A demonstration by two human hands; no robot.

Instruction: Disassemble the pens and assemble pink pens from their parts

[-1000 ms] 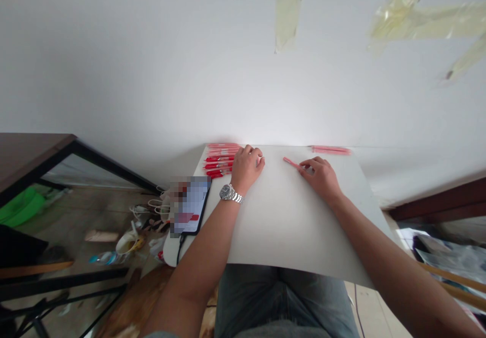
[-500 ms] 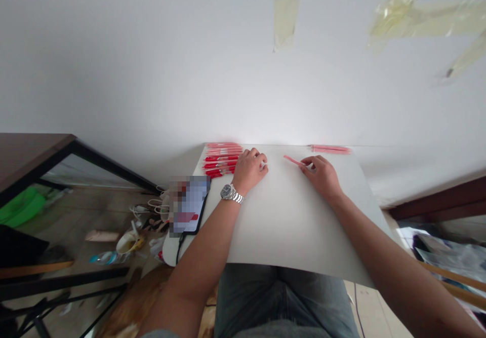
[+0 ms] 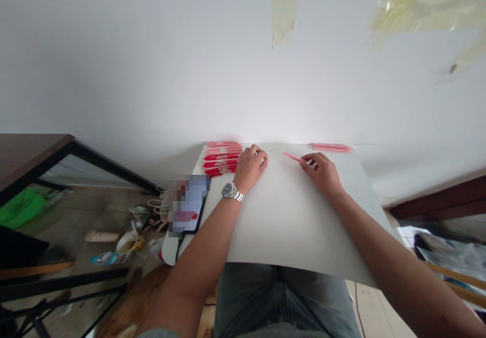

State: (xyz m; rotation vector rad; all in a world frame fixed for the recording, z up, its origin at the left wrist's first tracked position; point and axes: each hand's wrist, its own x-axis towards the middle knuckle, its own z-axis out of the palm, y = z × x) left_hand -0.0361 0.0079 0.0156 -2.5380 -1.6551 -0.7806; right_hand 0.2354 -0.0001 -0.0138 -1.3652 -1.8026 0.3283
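A white board lies across my lap. My right hand pinches a thin pink pen part that points up and to the left over the board. My left hand, with a steel watch on its wrist, rests curled on the board just right of a row of several red pens. Whether anything lies inside its fingers is hidden. More pink pen parts lie at the board's far right edge.
A phone with a cable lies at the board's left edge. To the left stand a dark glass-sided table and floor clutter with a cup. Pieces of tape stick to the white wall ahead.
My right hand has lifted the pink pen part slightly toward the far edge. My left hand has shifted a little right and closed more tightly.
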